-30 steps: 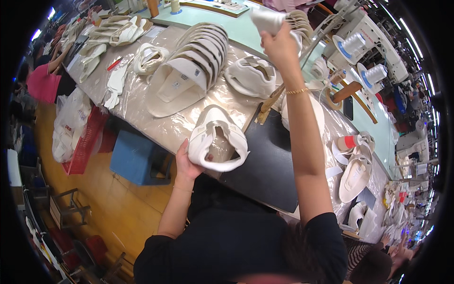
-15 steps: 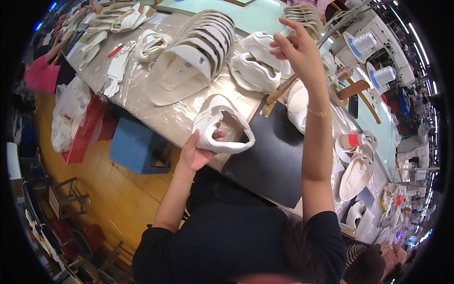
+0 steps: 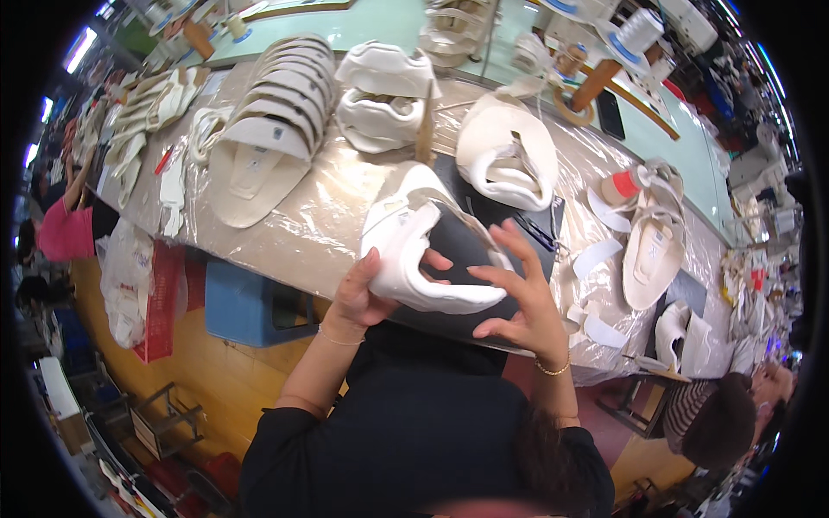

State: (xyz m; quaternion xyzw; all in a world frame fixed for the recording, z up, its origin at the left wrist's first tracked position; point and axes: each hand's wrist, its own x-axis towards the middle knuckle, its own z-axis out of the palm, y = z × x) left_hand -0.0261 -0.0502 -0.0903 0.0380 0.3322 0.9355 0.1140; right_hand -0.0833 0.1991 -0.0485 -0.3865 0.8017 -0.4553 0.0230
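Right hand (image 3: 531,311) down from its raised place over the counter (image 3: 332,211) half a second ago, now beside the white upper (image 3: 401,250); upper held in left hand (image 3: 358,298) then as now.

Upper at the counter's near edge, above the black mat (image 3: 458,237), toe pointing away, opening facing up; left hand closed on its left side, thumb outside, fingertips showing within the opening; right hand half open at its right rim, thumb and fingers spread; cannot tell whether they touch.

Beyond, left to right: long row (image 3: 272,108) of nested uppers, leaning on one another; white pair (image 3: 380,73), one atop the other; cream upper (image 3: 484,138) by the mat's far end; phone (image 3: 610,115) farther back; red-banded spool (image 3: 619,186) at right, near loose white pieces (image 3: 598,257); blue stool (image 3: 246,302) on the floor, left, beside a red crate (image 3: 160,302).
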